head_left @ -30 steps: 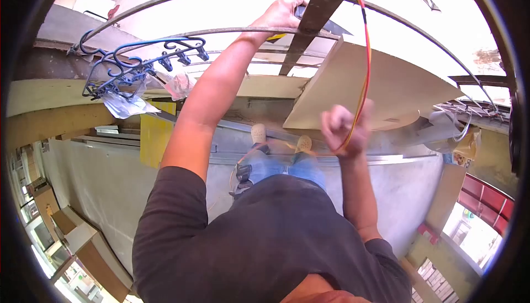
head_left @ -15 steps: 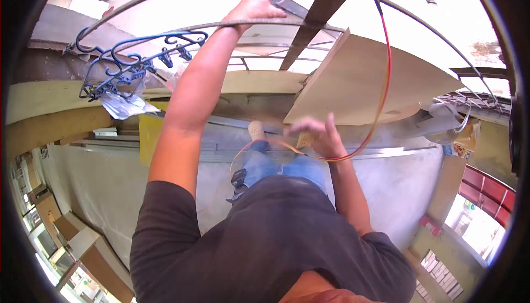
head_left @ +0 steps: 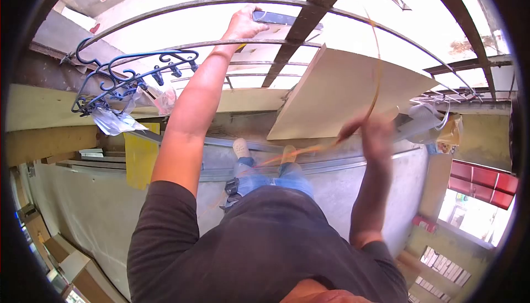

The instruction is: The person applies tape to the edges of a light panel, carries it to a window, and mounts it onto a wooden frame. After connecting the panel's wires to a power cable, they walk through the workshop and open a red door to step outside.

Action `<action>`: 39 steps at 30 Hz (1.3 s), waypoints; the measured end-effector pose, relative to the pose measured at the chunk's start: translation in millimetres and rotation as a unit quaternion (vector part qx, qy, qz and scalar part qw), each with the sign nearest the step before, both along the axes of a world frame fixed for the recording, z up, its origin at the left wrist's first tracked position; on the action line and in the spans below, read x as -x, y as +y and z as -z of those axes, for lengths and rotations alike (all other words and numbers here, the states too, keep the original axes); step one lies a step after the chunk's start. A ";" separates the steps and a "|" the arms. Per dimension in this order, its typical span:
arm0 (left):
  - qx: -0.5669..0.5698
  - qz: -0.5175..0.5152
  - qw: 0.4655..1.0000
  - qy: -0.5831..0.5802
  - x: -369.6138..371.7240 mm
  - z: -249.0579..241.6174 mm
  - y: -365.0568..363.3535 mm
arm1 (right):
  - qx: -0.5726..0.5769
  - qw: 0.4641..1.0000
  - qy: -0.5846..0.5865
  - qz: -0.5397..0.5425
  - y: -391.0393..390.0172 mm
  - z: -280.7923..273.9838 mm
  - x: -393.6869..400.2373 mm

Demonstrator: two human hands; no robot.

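Observation:
My left hand (head_left: 242, 25) reaches out between the metal window bars. Its fingers grip the near end of a dark, flat, bar-shaped piece (head_left: 284, 20) on the outer side. Lower down on the right, my right hand (head_left: 376, 137) is smeared by motion, its fingers curled at a thin orange-red cable (head_left: 303, 151). From there the cable runs up past the bars and down across my legs. A large beige board (head_left: 350, 94) leans against the bars, just beyond my right hand.
Blue clip hangers (head_left: 130, 79) and a plastic bag (head_left: 117, 120) hang from the bars at left. A dark upright beam (head_left: 309, 18) crosses the grille. A yellow sheet (head_left: 142, 162) stands below the hangers. Metal rails (head_left: 342, 165) lie across near my feet. A black pouch (head_left: 232, 187) sits at my hip.
My right hand has moved right, from open fingers to curled at the cable, and the cable has shifted with it. My left hand keeps its hold on the dark piece as the view tilts.

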State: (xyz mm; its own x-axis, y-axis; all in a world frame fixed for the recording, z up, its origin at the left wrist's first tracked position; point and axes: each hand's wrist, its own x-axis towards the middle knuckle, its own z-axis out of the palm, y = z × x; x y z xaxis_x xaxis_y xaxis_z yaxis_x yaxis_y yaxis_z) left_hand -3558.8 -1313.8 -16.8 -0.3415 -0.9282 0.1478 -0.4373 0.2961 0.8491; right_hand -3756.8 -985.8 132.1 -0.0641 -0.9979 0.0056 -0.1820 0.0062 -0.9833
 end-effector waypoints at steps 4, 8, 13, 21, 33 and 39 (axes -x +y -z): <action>-0.064 0.066 0.995 -0.026 1.2 13.5 -7.5 | 0.193 0.911 0.305 0.200 -161.0 -65.4 19.9; -0.072 0.074 0.994 -0.039 1.8 15.7 -0.4 | 0.462 0.787 0.277 0.300 -156.1 -45.3 31.4; -0.043 0.075 0.996 -0.005 -7.0 30.9 -6.0 | 0.174 0.957 0.187 0.136 -10.8 102.0 -40.7; -0.077 0.055 0.995 0.012 -17.3 11.8 -0.3 | -0.039 0.980 0.152 0.118 -28.0 220.6 -70.0; -0.024 0.045 0.999 -0.014 -25.1 20.5 -5.6 | -0.202 0.966 0.094 -0.127 -39.9 229.9 -107.1; -0.027 0.063 0.997 -0.035 -32.7 26.7 -2.1 | -0.053 0.916 -0.173 -0.357 -22.4 64.0 14.5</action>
State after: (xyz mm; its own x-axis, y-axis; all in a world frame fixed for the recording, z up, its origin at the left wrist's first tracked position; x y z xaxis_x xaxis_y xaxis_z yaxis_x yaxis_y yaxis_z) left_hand -3526.1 -1315.9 -43.5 -0.4637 -0.8832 0.0706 -0.4588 0.3076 0.8336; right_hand -3771.3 -1008.2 68.2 0.6252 -0.7804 0.0093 0.1464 0.1056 -0.9836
